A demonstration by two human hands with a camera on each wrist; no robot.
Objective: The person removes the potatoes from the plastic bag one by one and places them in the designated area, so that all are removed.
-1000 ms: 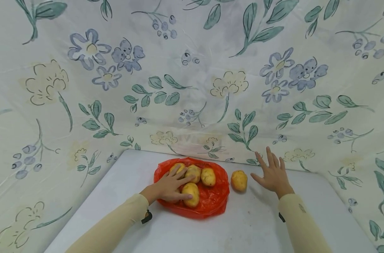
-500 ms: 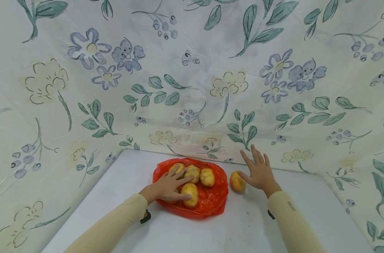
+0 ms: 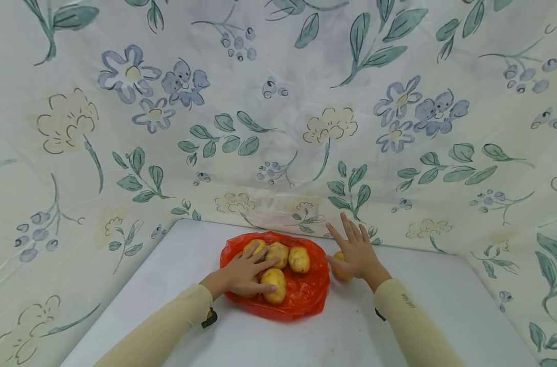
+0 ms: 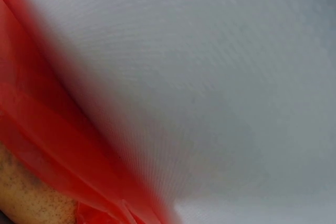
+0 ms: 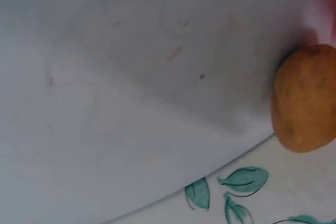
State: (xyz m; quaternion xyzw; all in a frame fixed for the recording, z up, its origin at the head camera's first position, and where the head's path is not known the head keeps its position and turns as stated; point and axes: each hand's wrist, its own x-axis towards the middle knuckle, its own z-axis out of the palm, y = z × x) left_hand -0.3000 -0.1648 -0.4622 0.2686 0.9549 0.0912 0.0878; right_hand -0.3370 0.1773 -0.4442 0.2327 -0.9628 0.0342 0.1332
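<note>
Several yellow potatoes sit in a red plastic bag (image 3: pixel 303 298) whose sides are rolled down, in the middle of the head view. My left hand (image 3: pixel 243 272) rests over the potatoes at the bag's left with its fingers spread, partly covering them. One potato (image 3: pixel 273 286) shows beside its thumb, another (image 3: pixel 299 260) lies at the bag's right. My right hand (image 3: pixel 358 257), fingers straight and spread, is over a loose potato (image 3: pixel 340 272) just right of the bag and hides part of it. That potato (image 5: pixel 307 100) shows at the right edge of the right wrist view.
The white table (image 3: pixel 296 346) ends at a flower-printed cloth (image 3: pixel 278 122) hanging behind and at both sides. The bag's red edge (image 4: pixel 58 124) lies along the left of the left wrist view, a potato (image 4: pixel 31 198) in its corner.
My right hand has moved left, from beside the loose potato to over it. My left hand stays on the potatoes in the bag.
</note>
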